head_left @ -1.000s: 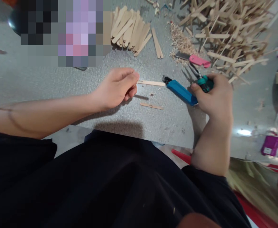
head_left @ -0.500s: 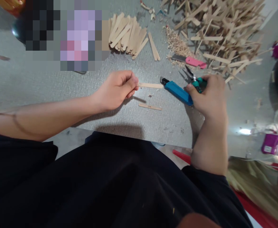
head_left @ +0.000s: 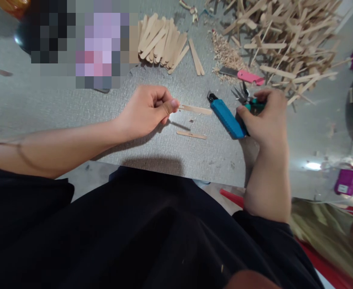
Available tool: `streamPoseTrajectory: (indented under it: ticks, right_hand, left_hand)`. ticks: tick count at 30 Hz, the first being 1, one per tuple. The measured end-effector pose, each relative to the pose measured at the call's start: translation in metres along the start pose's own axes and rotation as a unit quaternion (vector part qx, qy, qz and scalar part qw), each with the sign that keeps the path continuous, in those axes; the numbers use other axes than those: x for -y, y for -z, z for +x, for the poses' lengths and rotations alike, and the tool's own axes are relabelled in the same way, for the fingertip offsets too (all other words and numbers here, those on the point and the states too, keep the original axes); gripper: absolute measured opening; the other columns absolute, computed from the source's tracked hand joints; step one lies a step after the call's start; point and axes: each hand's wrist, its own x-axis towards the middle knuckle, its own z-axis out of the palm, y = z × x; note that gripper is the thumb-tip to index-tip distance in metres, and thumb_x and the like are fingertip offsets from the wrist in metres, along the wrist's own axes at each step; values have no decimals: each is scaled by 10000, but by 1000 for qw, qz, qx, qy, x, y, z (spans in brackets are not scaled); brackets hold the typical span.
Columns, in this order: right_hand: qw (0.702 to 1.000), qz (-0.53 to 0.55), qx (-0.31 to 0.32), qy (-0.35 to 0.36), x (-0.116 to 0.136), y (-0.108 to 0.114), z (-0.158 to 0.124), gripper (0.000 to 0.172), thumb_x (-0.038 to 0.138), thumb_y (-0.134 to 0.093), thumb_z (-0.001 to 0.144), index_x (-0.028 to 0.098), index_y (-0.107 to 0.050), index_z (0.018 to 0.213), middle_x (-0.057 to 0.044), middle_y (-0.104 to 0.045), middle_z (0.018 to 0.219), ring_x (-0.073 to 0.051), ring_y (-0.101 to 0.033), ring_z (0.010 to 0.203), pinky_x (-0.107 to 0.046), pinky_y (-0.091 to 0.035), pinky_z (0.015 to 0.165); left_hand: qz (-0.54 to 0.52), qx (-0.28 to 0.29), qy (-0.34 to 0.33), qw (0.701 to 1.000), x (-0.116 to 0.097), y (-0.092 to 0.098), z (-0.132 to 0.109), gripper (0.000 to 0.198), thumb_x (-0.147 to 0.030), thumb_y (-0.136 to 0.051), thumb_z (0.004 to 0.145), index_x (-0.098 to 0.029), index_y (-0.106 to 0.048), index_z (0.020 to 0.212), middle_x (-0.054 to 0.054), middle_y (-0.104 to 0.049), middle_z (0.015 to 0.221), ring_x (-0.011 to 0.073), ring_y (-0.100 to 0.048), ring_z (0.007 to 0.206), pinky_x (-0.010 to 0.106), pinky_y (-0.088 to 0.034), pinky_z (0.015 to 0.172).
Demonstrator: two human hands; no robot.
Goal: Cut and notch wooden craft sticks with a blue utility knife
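My left hand (head_left: 147, 110) is closed in a pinch on one end of a thin wooden stick (head_left: 196, 109), held just above the grey mat (head_left: 74, 104). My right hand (head_left: 265, 118) is wrapped round the teal handles of small pliers (head_left: 248, 100); their dark jaws point up and left. A blue utility knife (head_left: 226, 117) lies slanted on the mat against my right thumb. A second short stick (head_left: 191, 135) lies flat below the held one.
A neat stack of flat sticks (head_left: 161, 40) sits at the top centre, a big loose heap of sticks (head_left: 281, 36) at the top right. A pink knife (head_left: 244, 75) lies beside wood shavings (head_left: 224, 52). The mat's near edge runs just above my lap.
My right hand has turned a little, and the blue knife has swung to a steeper slant. My left hand has barely moved with its stick.
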Motion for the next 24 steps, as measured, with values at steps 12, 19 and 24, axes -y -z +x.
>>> streamPoseTrajectory:
  ticks: [12, 19, 24]
  right_hand:
    - [932, -42, 271, 235, 148, 25, -66, 158, 233, -612, 1097, 234, -768, 1072, -154, -833, 1082, -348, -773, 975, -441, -451, 759]
    - [910, 169, 347, 154, 155, 30, -49, 207, 329, -660, 1134, 282, -610, 939, -57, -730, 865, -242, -629, 752, -400, -419, 691]
    - [811, 491, 316, -43, 161, 27, -56, 388, 538, -898, 1083, 281, -679, 890, 5, -724, 762, -133, -499, 532, -325, -365, 505]
  left_hand:
    - [-22, -26, -19, 999, 11, 5, 6, 627, -858, -639, 1129, -283, -712, 890, 24, -699, 672, 182, -607, 575, 392, -544, 577]
    - [0, -53, -19, 998, 15, 5, 7, 532, -767, -591, 1177, -290, -622, 942, -8, -640, 669, 174, -560, 564, 358, -495, 565]
    - [50, -35, -41, 997, 11, -3, -3, 408, -644, -584, 1217, -291, -660, 1026, -23, -688, 687, 182, -650, 602, 367, -572, 667]
